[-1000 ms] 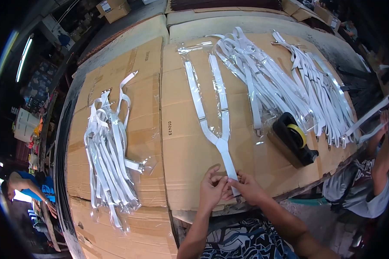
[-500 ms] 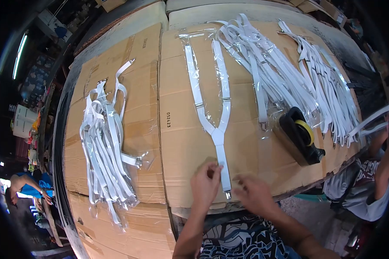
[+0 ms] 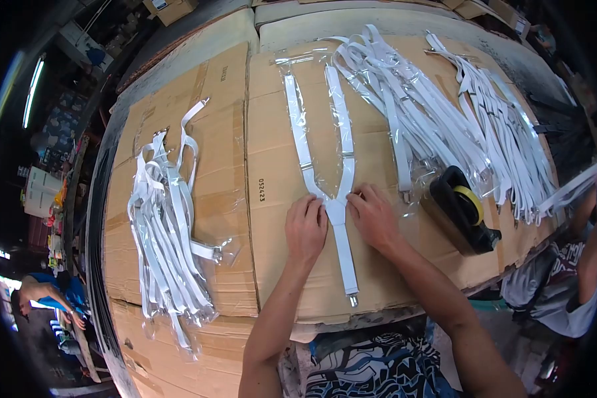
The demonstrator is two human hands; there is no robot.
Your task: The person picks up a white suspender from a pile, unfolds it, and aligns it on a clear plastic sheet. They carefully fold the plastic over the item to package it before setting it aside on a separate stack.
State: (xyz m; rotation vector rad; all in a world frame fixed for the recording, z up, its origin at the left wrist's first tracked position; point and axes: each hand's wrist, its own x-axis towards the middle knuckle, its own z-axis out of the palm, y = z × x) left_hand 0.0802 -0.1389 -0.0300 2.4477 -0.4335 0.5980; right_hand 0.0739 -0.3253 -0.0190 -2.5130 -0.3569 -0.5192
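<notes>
A pair of white Y-shaped suspenders (image 3: 343, 252) lies stretched out on the cardboard, its metal clip end toward me. Clear plastic wraps its two upper straps. My left hand (image 3: 306, 227) has its fingers curled and closed at the left side of the Y joint. On the opposite side, my right hand (image 3: 374, 216) pinches at the right strap just above the joint. Both sets of fingertips touch the suspenders, though what sits under them is partly hidden.
A black tape dispenser (image 3: 452, 215) with yellow tape stands to the right. White suspenders lie in a left pile (image 3: 166, 239), an upper-right pile (image 3: 411, 99) and a far-right bundle (image 3: 497, 132). Cardboard (image 3: 285, 265) covers the table. Other people are at the left and right edges.
Both hands have moved up from the lower clip end to the Y joint, and their fingers have closed at its sides. The suspenders stay in nearly the same place.
</notes>
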